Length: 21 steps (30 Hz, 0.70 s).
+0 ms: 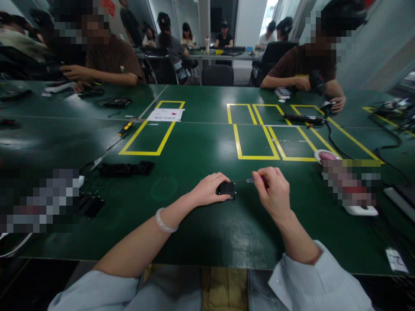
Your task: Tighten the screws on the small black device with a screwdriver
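Observation:
On the green table [201, 233], a small black box-shaped part [227, 188] lies in the grip of my left hand [212, 186], thumb on the near side and fingers on the far side. My right hand [274, 190] is closed around the handle of a screwdriver [248, 180]. Its thin shaft points left, and the tip is close to the far right corner of the black part. Whether the tip touches the part I cannot tell. Most of the handle is hidden inside my right fist.
Black parts [126, 169] lie to the left, with more black pieces [91, 204] nearer. Yellow tape [139, 153] marks rectangles across the table. A yellow-black screwdriver [126, 128] lies far left; a black corded tool [303, 119] lies far right. Two people sit opposite, working.

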### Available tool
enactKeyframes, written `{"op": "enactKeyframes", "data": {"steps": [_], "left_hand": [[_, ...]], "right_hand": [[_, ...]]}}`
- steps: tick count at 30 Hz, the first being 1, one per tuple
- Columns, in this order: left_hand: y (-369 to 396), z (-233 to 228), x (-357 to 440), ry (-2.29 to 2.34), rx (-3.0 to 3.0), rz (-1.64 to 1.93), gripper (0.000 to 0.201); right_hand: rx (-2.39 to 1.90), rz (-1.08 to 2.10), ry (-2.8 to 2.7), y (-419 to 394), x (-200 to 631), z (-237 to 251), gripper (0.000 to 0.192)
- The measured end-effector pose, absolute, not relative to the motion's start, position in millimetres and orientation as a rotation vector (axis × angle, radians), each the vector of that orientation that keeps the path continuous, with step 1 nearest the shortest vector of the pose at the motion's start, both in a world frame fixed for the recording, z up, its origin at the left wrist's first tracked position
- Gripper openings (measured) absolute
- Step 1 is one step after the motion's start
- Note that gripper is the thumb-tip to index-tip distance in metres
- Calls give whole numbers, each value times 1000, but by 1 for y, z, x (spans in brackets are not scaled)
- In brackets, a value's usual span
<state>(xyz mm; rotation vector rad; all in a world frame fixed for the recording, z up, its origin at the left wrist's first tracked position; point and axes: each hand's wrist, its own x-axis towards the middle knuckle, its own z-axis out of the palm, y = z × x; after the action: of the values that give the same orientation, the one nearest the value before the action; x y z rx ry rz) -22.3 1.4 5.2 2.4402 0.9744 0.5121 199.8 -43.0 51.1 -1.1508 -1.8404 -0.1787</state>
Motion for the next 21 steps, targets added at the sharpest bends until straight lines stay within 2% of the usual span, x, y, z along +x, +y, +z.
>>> {"op": "enactKeyframes", "data": {"steps": [21], "left_hand": [[1, 7, -22, 971, 2429, 517, 35]], "right_hand": [[-1202, -146, -1837, -43, 202, 51, 17]]}}
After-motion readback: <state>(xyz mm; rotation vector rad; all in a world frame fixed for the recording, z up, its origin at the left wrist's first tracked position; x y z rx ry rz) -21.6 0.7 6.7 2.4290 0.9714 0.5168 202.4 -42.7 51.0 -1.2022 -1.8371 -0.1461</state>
